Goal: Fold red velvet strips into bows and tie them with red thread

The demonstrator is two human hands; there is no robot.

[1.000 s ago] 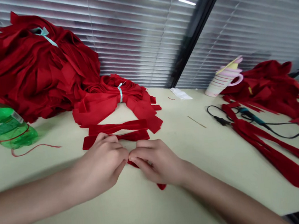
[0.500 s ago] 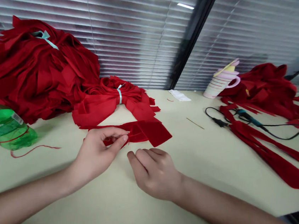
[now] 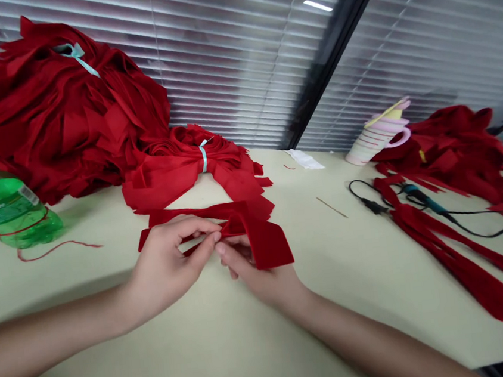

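Observation:
A red velvet ribbon (image 3: 268, 240), folded into loops, lies between my hands just above the table. My left hand (image 3: 177, 250) pinches its gathered middle between thumb and forefinger. My right hand (image 3: 260, 271) meets it there, thumb tip against the same spot, with the ribbon's right end draped over its fingers. Part of the right fingers is hidden behind the cloth. Right behind the ribbon lies a bundle of red ribbon strips (image 3: 185, 159), tied with a pale blue band (image 3: 204, 156).
A large heap of red strips (image 3: 69, 123) and a green bottle (image 3: 6, 208) stand at the left. To the right are a striped mug (image 3: 374, 139), a corded tool with a teal handle (image 3: 423, 199), long red ribbons (image 3: 457, 263) and another red pile (image 3: 453, 137). Blinds (image 3: 220, 66) rise behind.
My right hand has moved up from below, turned and opened out of its curl to reach the ribbon's middle. The ribbon's right end now hangs over it. My left hand keeps its pinch.

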